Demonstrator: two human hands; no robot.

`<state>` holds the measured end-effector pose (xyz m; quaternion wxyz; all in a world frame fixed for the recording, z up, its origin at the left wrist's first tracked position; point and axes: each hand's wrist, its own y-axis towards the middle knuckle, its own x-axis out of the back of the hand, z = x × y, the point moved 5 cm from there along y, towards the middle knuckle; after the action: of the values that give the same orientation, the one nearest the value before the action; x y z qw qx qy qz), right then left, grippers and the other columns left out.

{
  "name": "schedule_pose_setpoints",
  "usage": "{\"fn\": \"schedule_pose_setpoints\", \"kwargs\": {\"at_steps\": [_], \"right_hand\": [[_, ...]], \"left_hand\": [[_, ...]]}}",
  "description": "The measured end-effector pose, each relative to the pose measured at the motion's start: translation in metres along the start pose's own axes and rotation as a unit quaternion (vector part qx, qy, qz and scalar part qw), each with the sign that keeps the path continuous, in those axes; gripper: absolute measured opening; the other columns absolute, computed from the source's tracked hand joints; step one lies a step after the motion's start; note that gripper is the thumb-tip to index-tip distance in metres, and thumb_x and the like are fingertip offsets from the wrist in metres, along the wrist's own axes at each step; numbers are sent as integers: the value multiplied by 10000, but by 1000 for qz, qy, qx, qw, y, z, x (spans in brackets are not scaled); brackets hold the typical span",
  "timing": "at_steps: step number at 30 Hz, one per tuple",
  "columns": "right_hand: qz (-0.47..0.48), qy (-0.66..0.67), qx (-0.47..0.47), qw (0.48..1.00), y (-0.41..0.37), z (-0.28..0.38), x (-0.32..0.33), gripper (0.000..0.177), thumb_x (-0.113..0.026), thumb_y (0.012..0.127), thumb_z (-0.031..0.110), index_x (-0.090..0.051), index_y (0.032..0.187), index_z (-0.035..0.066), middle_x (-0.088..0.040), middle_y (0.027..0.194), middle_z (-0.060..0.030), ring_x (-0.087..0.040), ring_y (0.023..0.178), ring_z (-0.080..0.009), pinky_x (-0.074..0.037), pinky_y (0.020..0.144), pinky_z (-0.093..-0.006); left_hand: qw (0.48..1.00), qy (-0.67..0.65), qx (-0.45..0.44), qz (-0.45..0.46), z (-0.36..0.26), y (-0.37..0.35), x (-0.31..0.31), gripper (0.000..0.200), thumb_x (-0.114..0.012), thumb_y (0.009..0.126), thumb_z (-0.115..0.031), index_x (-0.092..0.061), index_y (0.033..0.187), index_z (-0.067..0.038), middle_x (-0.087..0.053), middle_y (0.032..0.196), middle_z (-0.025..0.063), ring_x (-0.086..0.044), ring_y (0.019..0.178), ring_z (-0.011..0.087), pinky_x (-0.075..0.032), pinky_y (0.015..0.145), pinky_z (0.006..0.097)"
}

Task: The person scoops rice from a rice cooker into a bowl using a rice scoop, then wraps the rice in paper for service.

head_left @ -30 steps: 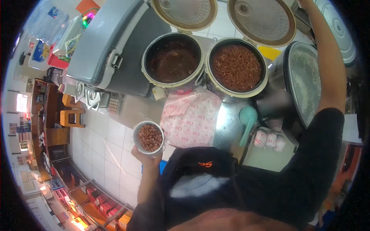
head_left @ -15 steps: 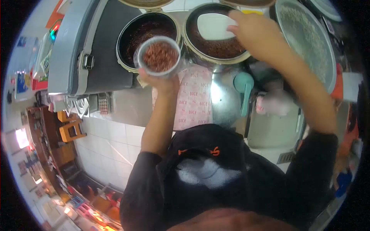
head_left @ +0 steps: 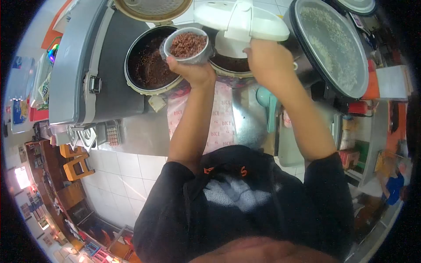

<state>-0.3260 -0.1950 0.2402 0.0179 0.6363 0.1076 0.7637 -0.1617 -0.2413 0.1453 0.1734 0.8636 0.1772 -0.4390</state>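
My left hand (head_left: 195, 72) holds up a white bowl (head_left: 196, 56) wrapped in clear plastic and filled with reddish-brown cooked rice (head_left: 188, 44). My right hand (head_left: 271, 61) is closed at the front edge of a white lid (head_left: 272, 28), which tilts over the right-hand rice cooker (head_left: 237, 79). Most of its fingers are hidden. Beneath the lid, a flat white scoop (head_left: 231, 47) lies in the cooker's mouth, close to my right thumb. To the left, another rice cooker (head_left: 149, 87) stands uncovered, with dark rice inside around its wall.
Printed pink paper (head_left: 223, 120) covers part of the metal counter (head_left: 140, 131). A green ladle (head_left: 268, 105) lies right of it. A big grey cooler box (head_left: 116, 83) borders the left. At the right stands a wide metal pan (head_left: 337, 52) with white rice bits.
The right-hand cooker's white lid has come down over its mouth. My right hand has moved from the scoop to the lid's edge. The bowl has shifted up and right.
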Motion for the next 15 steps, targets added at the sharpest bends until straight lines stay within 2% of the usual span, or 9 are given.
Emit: {"fn": "schedule_pose_setpoints", "kwargs": {"at_steps": [2,4,5,6,8,11,15], "right_hand": [[-20,-24,-15,999,11,0,28,207,-549,885,182,-714,886,57,-710,859,-180,-699,817,-353,-548,743,-472],[-44,-6,-31,999,37,-11,42,279,-574,916,303,-673,1041,74,-692,920,-194,-661,888,-400,-516,805,-507],[-90,-29,-25,995,48,-14,51,299,-567,924,315,-671,1115,110,-693,987,-184,-658,934,-389,-515,820,-498],[-95,-26,-27,995,60,-16,60,299,-567,924,315,-671,1115,110,-693,987,-184,-658,934,-389,-515,820,-498],[-140,-17,-62,988,81,-23,79,228,-595,909,262,-666,912,45,-701,902,-157,-678,834,-304,-523,751,-433],[-184,-26,-33,982,115,-39,79,185,-586,887,211,-667,945,56,-700,913,-184,-682,906,-347,-522,776,-466],[-244,-35,-54,968,134,-47,76,200,-598,889,242,-669,951,65,-702,897,-173,-682,882,-350,-522,776,-473]], "left_hand": [[1000,-4,0,-5,-5,2,9,745,-343,884,-686,-493,1274,-69,-589,1203,142,-579,1137,318,-486,972,481],[1000,-1,3,6,-13,-1,12,749,-336,881,-686,-493,1275,-68,-587,1214,145,-577,1147,318,-481,988,483],[1000,2,6,21,-16,-2,14,748,-337,879,-683,-492,1283,-73,-584,1232,144,-573,1161,322,-473,1003,488],[1000,4,4,26,-18,-1,15,748,-337,879,-683,-492,1283,-73,-584,1232,144,-573,1161,322,-473,1003,488],[1000,4,-5,7,-23,0,20,741,-340,881,-676,-493,1293,-80,-580,1245,142,-572,1167,323,-470,1006,490],[1000,4,-5,4,-27,2,27,734,-340,885,-670,-495,1297,-83,-578,1252,141,-574,1166,325,-472,1003,493],[1000,6,-9,3,-29,1,31,736,-340,887,-670,-496,1293,-77,-581,1239,141,-575,1161,326,-480,995,494]]}}
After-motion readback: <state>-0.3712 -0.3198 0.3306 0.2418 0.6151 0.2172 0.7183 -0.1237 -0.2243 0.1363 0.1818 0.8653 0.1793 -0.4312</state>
